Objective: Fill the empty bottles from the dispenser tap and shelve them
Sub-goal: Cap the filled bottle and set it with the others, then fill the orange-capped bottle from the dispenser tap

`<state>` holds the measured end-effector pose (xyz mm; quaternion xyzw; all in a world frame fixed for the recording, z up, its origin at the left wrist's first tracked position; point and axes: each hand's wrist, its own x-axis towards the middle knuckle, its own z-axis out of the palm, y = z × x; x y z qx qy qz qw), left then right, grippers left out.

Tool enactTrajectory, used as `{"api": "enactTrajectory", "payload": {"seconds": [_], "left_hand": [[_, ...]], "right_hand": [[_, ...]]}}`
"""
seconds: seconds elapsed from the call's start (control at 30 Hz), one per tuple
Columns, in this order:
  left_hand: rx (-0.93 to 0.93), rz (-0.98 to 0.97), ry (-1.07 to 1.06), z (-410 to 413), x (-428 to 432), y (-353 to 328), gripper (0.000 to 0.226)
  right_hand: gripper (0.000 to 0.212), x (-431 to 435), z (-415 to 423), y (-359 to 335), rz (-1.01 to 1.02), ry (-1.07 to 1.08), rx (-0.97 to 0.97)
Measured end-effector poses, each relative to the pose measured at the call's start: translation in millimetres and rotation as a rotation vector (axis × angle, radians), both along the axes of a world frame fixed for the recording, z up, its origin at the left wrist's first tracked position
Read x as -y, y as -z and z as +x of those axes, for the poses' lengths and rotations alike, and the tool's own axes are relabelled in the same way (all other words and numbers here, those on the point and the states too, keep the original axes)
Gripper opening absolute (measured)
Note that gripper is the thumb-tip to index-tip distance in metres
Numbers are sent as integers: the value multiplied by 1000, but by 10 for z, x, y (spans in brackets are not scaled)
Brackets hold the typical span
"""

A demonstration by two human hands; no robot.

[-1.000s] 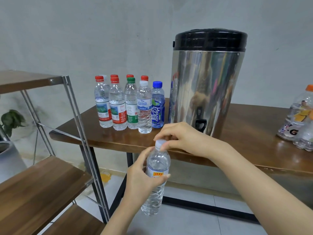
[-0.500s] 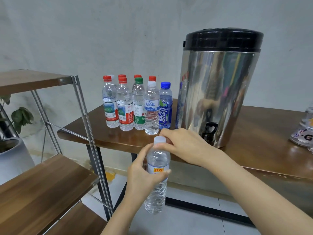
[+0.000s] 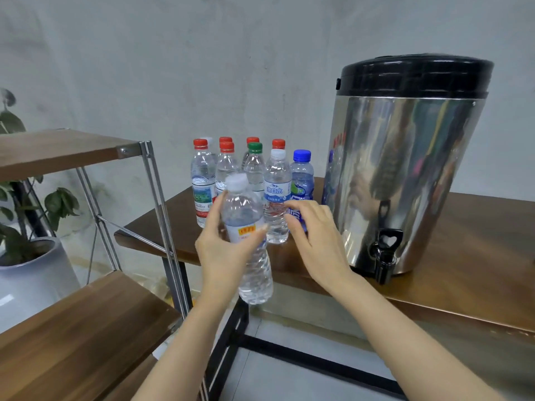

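Note:
My left hand (image 3: pixel 224 253) grips a clear water bottle (image 3: pixel 252 264) with a white cap around its labelled middle, holding it upright in front of the table edge. My right hand (image 3: pixel 314 235) hovers just right of the bottle with loosely curved fingers, holding nothing. Behind them several capped bottles (image 3: pixel 278 198) stand grouped on the wooden table (image 3: pixel 463 270). The steel dispenser (image 3: pixel 405 157) with a black lid stands to the right; its black tap (image 3: pixel 383 256) overhangs the table's front edge.
A wood-and-metal shelf unit (image 3: pixel 72 319) stands at the left, with an upper board (image 3: pixel 58 149) and a lower board. A potted plant (image 3: pixel 29 256) in a white pot sits behind it. Tiled floor lies below the table.
My right hand has come off the bottle's cap and moved to the right. My left hand has lifted the bottle higher. The view has shifted left and closer.

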<state>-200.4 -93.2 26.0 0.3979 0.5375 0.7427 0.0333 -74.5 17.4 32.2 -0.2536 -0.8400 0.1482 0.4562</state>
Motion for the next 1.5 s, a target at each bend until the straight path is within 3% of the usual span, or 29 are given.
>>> {"api": "enactTrajectory", "payload": {"seconds": [0.1, 0.23, 0.33, 0.53, 0.77, 1.17, 1.27, 1.4, 1.5], "left_hand": [[-57, 71, -90, -285, -225, -174, 85], [-65, -7, -210, -703, -557, -9, 84], [-77, -25, -258, -901, -734, 59, 83], [-159, -283, -445, -838, -913, 504, 111], [-179, -375, -453, -976, -1049, 726, 114], [-176, -519, -468, -912, -967, 758, 98], [-218, -402, -452, -484, -768, 781, 79], [-209, -206, -192, 185, -458, 752, 39], [-234, -85, -76, 648, -324, 613, 26]], "right_hand": [[54, -102, -231, 221, 57, 68, 72], [52, -182, -515, 552, 47, 157, 155], [66, -234, -689, 689, -14, 247, 178], [99, -329, -939, 827, -217, 335, 170], [106, -351, -1022, 863, -227, 336, 193], [92, -216, -729, 707, -243, 262, 244], [78, -80, -448, 572, -176, 193, 212], [53, 198, 39, 424, -49, 123, 93], [42, 363, 507, 368, -2, 139, -7]]}}
